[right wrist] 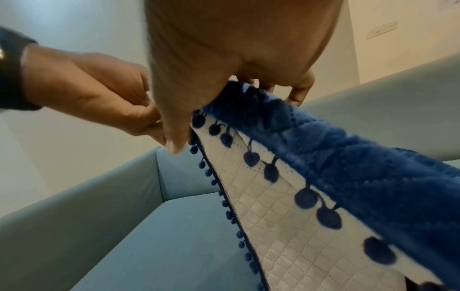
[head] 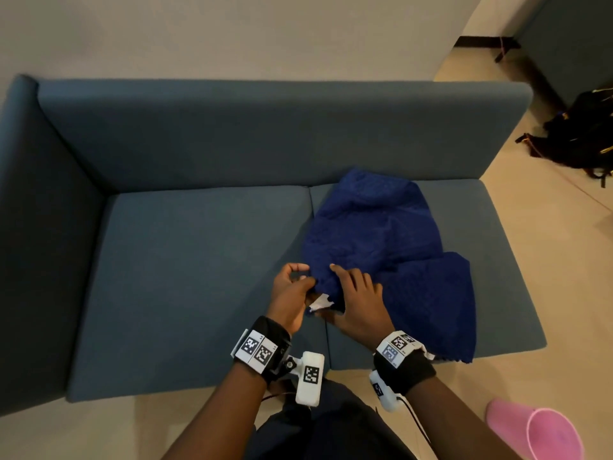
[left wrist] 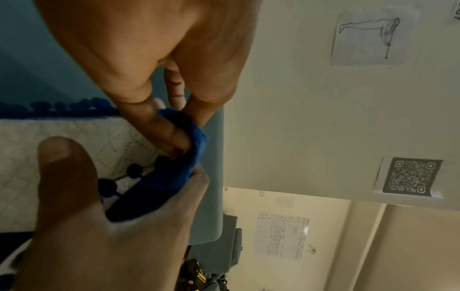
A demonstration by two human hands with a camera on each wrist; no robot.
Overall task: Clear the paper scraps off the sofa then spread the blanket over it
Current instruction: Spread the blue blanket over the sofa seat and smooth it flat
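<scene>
Head view, left to right: bare blue-grey fabric sofa (head: 199, 260) cushion, then my left hand (head: 292, 293) pinching the folded dark-blue quilted blanket's (head: 381, 234) near-left corner, my right hand (head: 358, 303) gripping just beside it; the bulk lies rightward, so it should open leftward.

A plain off-white wall (head: 232, 34) is seen at the back, and the floor (head: 547, 207) is laid in pale beige tiles. A black bag (head: 583, 141) is left on the floor at the right, and a pink plastic bin (head: 544, 433) near the lower right corner. A QR-code sheet (left wrist: 410, 176), a line drawing (left wrist: 368, 37) and a printed table (left wrist: 281, 236) are stuck to the wall.
</scene>
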